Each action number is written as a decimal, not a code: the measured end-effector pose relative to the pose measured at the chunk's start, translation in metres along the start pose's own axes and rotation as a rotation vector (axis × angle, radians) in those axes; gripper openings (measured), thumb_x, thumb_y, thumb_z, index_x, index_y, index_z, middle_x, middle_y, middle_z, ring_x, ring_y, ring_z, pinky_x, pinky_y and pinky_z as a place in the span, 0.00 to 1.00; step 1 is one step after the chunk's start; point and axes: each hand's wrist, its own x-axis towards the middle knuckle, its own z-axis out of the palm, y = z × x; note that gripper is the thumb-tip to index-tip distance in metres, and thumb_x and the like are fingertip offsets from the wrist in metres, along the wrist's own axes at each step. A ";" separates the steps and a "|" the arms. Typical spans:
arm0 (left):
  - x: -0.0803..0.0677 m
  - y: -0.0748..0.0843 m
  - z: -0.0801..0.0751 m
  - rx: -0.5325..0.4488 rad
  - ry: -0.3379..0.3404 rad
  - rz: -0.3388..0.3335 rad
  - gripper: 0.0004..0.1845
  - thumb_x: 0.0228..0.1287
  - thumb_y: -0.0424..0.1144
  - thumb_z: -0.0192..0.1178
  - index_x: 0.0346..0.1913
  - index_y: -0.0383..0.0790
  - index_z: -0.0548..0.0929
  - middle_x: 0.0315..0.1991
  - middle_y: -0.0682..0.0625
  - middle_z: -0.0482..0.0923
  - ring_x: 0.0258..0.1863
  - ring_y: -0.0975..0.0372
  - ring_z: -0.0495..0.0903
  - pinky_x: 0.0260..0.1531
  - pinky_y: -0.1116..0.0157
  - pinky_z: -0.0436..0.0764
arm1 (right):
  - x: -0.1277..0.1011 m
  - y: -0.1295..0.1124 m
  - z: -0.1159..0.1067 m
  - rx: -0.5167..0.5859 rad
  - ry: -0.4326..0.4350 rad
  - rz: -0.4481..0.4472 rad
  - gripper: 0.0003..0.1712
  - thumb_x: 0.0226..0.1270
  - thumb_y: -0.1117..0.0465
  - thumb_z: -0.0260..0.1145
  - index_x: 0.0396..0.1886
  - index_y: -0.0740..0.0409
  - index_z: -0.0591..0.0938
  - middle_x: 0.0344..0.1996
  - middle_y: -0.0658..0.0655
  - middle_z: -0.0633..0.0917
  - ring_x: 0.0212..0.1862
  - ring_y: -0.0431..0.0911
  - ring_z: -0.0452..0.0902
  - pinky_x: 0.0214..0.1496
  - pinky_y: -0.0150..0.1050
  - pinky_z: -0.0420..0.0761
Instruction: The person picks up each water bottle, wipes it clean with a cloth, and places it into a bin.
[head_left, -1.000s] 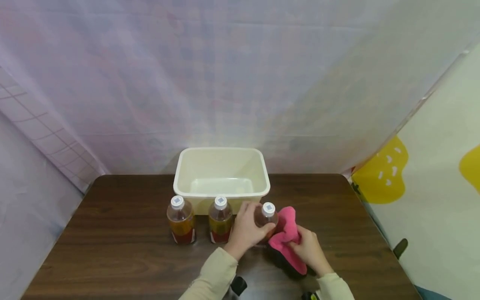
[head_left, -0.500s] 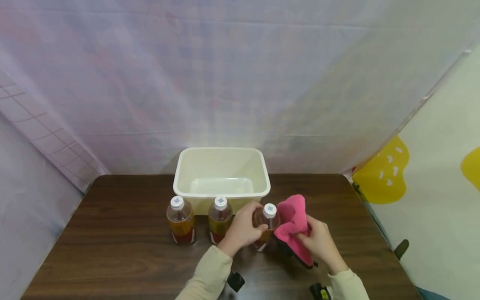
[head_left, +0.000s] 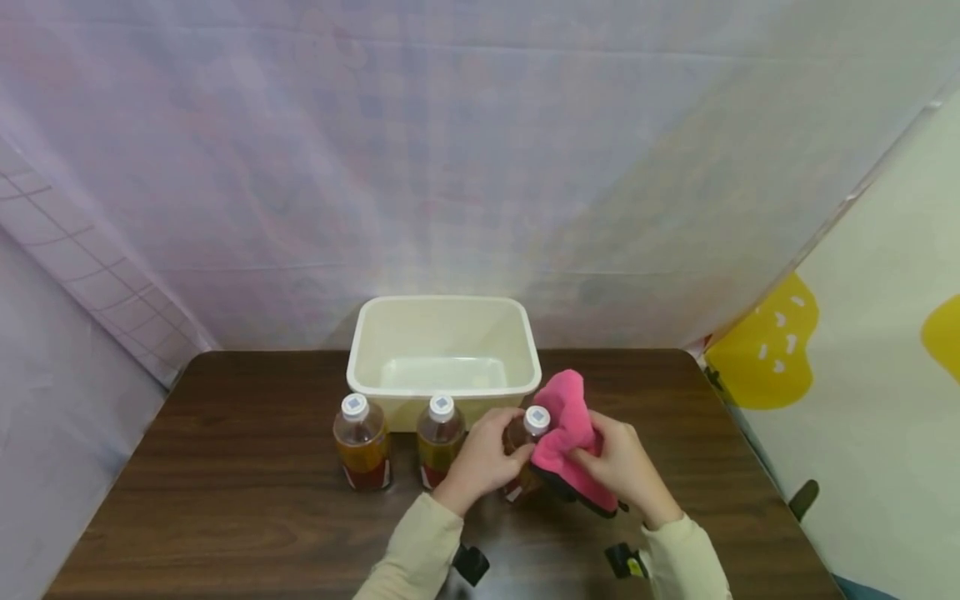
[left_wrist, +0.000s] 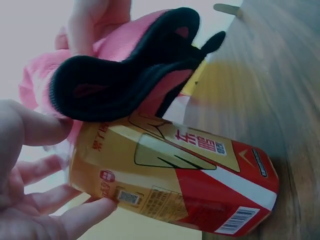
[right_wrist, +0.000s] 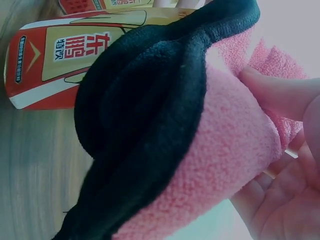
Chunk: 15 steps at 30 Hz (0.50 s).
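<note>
My left hand (head_left: 480, 462) grips the upper part of the rightmost bottle (left_wrist: 175, 175), which has a white cap and a red-and-gold label and stands upright on the table. In my right hand (head_left: 618, 462) is a pink fleecy cloth (head_left: 567, 421) with thick black edging, pinched between thumb and fingers. The cloth lies against the bottle's right side near the neck. In the right wrist view its black edge (right_wrist: 145, 105) folds over and overlaps the bottle's label. Two like bottles stand to the left: one at the middle (head_left: 441, 442), one farther left (head_left: 363, 446).
A cream plastic bin (head_left: 442, 392) stands just behind the bottles at the back of the dark wooden table (head_left: 225, 500). Pale patterned curtains (head_left: 450, 167) hang behind it. Black straps of the wrist cameras (head_left: 471, 565) sit under both sleeves.
My right hand first drew the cloth right and up from the bottle, then brought it back left against the bottle. My left hand keeps its grip, its thumb shifting slightly.
</note>
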 end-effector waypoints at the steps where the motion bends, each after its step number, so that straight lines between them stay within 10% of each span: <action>1: 0.000 0.000 0.000 0.003 0.003 0.003 0.20 0.52 0.36 0.63 0.50 0.35 0.76 0.45 0.43 0.76 0.45 0.56 0.76 0.47 0.60 0.76 | 0.001 -0.001 0.000 -0.010 -0.002 -0.014 0.17 0.48 0.69 0.70 0.40 0.64 0.79 0.26 0.54 0.80 0.26 0.42 0.70 0.27 0.32 0.73; 15: 0.000 0.000 0.002 0.024 -0.026 -0.050 0.21 0.55 0.36 0.61 0.53 0.38 0.74 0.49 0.45 0.75 0.49 0.56 0.74 0.51 0.59 0.73 | -0.001 0.006 0.014 0.001 0.026 0.007 0.13 0.46 0.72 0.70 0.33 0.66 0.78 0.18 0.52 0.75 0.21 0.40 0.67 0.22 0.31 0.72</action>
